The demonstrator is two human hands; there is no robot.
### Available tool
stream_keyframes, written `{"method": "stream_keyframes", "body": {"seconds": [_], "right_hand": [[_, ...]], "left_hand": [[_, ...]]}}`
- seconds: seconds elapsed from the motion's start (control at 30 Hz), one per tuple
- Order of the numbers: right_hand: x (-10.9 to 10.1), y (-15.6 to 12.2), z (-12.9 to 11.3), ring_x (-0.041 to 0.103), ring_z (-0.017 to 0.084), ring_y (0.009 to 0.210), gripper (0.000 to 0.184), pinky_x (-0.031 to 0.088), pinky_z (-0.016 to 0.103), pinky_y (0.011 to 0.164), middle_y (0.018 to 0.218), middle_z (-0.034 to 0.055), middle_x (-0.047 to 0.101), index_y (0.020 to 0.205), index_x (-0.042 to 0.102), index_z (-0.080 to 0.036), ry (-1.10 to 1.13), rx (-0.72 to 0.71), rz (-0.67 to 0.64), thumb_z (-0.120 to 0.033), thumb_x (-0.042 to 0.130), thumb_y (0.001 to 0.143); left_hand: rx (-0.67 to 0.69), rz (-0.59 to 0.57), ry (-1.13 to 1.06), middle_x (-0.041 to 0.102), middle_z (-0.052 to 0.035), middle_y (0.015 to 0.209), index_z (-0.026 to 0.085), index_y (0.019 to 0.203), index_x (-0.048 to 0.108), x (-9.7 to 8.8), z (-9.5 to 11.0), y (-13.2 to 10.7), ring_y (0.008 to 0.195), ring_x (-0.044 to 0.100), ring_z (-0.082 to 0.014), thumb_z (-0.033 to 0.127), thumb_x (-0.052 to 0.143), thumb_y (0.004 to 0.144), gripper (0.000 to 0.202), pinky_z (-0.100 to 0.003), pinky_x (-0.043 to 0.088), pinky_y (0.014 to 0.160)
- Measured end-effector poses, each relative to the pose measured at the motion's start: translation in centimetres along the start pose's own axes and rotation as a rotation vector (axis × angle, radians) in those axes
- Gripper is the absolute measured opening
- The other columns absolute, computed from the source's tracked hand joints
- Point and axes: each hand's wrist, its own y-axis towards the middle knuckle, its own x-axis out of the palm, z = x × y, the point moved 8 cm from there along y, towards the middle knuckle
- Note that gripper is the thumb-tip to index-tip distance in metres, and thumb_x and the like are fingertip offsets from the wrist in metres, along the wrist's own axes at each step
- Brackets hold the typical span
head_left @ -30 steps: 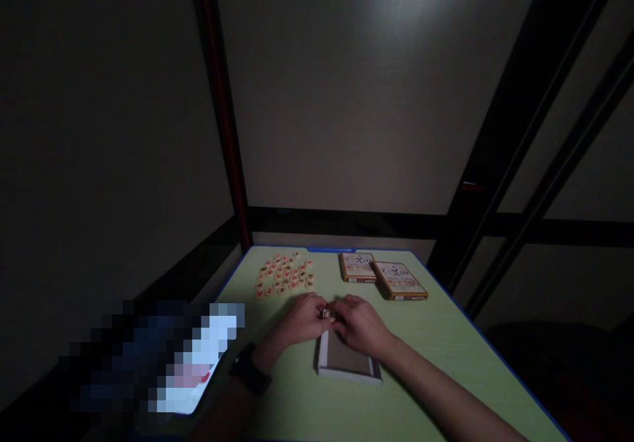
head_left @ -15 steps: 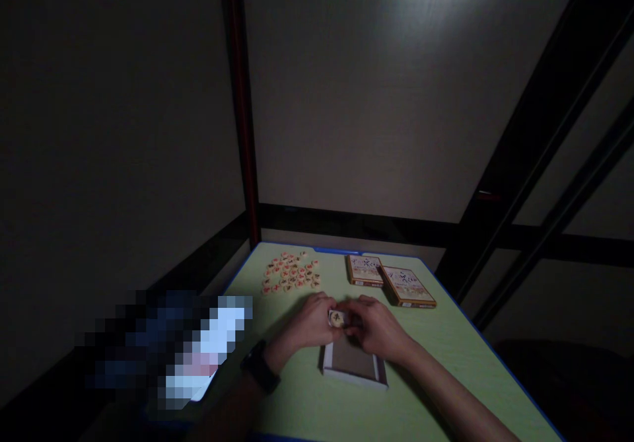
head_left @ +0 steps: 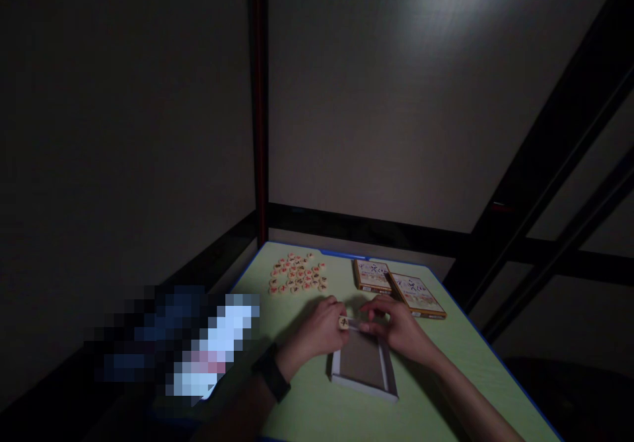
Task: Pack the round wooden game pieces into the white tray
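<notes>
Between the fingers of my left hand (head_left: 324,326) is a round Chinese chess piece (head_left: 343,323) with a dark character on its face. The hand is at the far left corner of a shallow open box tray (head_left: 364,394) with white sides and a brown bottom. My right hand (head_left: 396,326) hovers at the tray's far right corner, thumb and fingers apart, with nothing visible in them. Beyond my left hand, several Chinese chess pieces (head_left: 298,275) with red or dark characters lie spread on the green table (head_left: 287,392).
Two flat printed boxes stand at the back right: a smaller box (head_left: 372,275) and a larger box (head_left: 419,294) beside it. A bright pixelated patch (head_left: 218,349) covers something at the left table edge. Walls rise behind the table.
My right hand has drawn away from the piece and its fingers have spread. The piece stays in my left hand. The whole view has shifted slightly, so everything appears further right.
</notes>
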Motion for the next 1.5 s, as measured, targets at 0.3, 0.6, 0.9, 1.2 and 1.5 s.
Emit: {"method": "stream_keyframes", "body": {"seconds": [0.3, 0.6, 0.9, 1.2, 1.5], "right_hand": [[-1.0, 0.1, -0.4, 0.061, 0.02, 0.073, 0.026, 0.047, 0.031, 0.068, 0.074, 0.0045, 0.067, 0.086, 0.076, -0.018, 0.071, -0.022, 0.117, -0.043, 0.072, 0.08], [-0.7, 0.5, 1.9, 0.062, 0.02, 0.066, 0.033, 0.045, 0.03, 0.061, 0.07, 0.0064, 0.07, 0.077, 0.075, -0.016, 0.114, 0.126, 0.141, -0.046, 0.063, 0.082], [-0.6, 0.5, 2.2, 0.064, 0.022, 0.069, 0.036, 0.047, 0.032, 0.064, 0.074, 0.0079, 0.073, 0.078, 0.075, -0.016, 0.101, 0.143, 0.164, -0.048, 0.06, 0.083], [-2.7, 1.8, 1.3, 0.069, 0.026, 0.078, 0.04, 0.052, 0.034, 0.068, 0.091, 0.0119, 0.077, 0.093, 0.077, -0.018, 0.033, 0.088, 0.215, -0.052, 0.058, 0.085], [2.8, 14.6, -2.1, 0.071, 0.021, 0.085, 0.026, 0.048, 0.026, 0.077, 0.094, 0.0092, 0.077, 0.095, 0.078, -0.017, -0.444, -0.103, -0.188, -0.016, 0.054, 0.085]], "left_hand": [[0.011, 0.037, 0.024, 0.067, -0.0076, 0.101, 0.017, 0.092, 0.066, -0.1, -0.2, 0.0, 0.104, 0.06, -0.0229, 0.014, 0.061, 0.077, 0.016, -0.032, 0.047, 0.095], [0.017, 0.028, 0.048, 0.067, -0.0081, 0.099, 0.017, 0.087, 0.066, -0.3, 0.3, -0.1, 0.101, 0.062, -0.0221, 0.011, 0.058, 0.077, 0.014, -0.032, 0.048, 0.093], [0.024, 0.033, 0.05, 0.067, -0.0075, 0.096, 0.017, 0.087, 0.065, -0.3, 0.3, -0.2, 0.101, 0.062, -0.0224, 0.013, 0.058, 0.074, 0.015, -0.032, 0.049, 0.093], [0.098, 0.246, 0.022, 0.066, -0.0084, 0.109, 0.019, 0.117, 0.057, -3.0, 1.4, -1.0, 0.097, 0.063, -0.0252, 0.023, 0.057, 0.072, 0.045, -0.038, 0.049, 0.088], [0.46, 0.655, 0.137, 0.055, -0.0008, 0.058, 0.021, 0.064, 0.05, -3.6, 3.6, -3.2, 0.056, 0.054, -0.0165, 0.019, 0.054, 0.065, 0.004, -0.029, 0.042, 0.057]]}}
